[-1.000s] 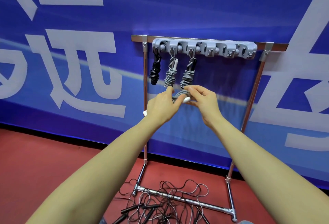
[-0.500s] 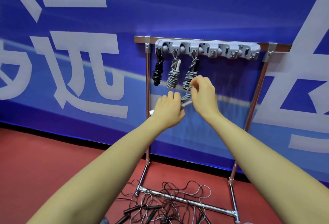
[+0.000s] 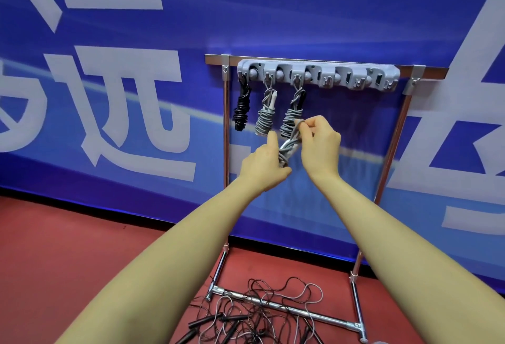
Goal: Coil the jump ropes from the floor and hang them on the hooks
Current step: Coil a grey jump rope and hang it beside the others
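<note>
A grey coiled jump rope [image 3: 289, 146] is held between both hands in front of the rack. My left hand [image 3: 263, 164] grips its lower end, fingers curled round the bundle. My right hand [image 3: 321, 142] pinches the rope's upper loop near the top of the bundle. A grey hook strip [image 3: 318, 74] on the metal rack carries three hung coils: a black rope [image 3: 241, 107], a grey rope [image 3: 265, 115] and another grey rope [image 3: 291, 114]. The strip's right-hand hooks hold nothing.
Several loose black and grey ropes [image 3: 259, 313] lie tangled on the red floor around the rack's base bar [image 3: 322, 315]. The chrome rack [image 3: 393, 135] stands against a blue banner wall [image 3: 109, 97].
The bundle has turned from lying level to tilting upright. My right hand rose and drew a loop up from it, while my left hand slid down to its lower end.
</note>
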### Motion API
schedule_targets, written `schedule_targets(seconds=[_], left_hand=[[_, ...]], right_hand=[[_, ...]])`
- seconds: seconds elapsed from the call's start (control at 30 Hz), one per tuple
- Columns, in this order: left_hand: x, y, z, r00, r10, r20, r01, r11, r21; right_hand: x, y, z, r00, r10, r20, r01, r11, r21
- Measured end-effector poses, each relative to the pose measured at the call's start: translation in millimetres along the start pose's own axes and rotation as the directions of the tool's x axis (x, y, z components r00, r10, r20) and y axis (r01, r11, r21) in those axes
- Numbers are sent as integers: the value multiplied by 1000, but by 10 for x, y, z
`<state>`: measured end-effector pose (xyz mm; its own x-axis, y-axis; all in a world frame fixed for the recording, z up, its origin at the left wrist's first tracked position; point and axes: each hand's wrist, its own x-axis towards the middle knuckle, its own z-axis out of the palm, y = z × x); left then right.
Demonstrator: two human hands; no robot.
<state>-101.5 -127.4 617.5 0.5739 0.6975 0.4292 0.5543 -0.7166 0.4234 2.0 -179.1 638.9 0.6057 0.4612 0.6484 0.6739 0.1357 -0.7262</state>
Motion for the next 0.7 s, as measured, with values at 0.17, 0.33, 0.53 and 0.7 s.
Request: schedule_targets(seconds=[0.17,0.33,0.53,0.7], left_hand=[[8,-92,168,994,-25,105,38,992,-124],[136,-35,187,998,-44,36,54,929,-367],[504,213,130,989,-15,-144,-50,896,-441],[829,351,217,991,-37,-126,-36,848,-529]], right_hand=[[55,51,-6,994,110,6,-109,994,-19],[199,90,-88,992,108,58,-103,991,-82],[377,142,-183,989,141,44,-131,974,-184],[677,278,-236,990,125,67,-114,983,-146]])
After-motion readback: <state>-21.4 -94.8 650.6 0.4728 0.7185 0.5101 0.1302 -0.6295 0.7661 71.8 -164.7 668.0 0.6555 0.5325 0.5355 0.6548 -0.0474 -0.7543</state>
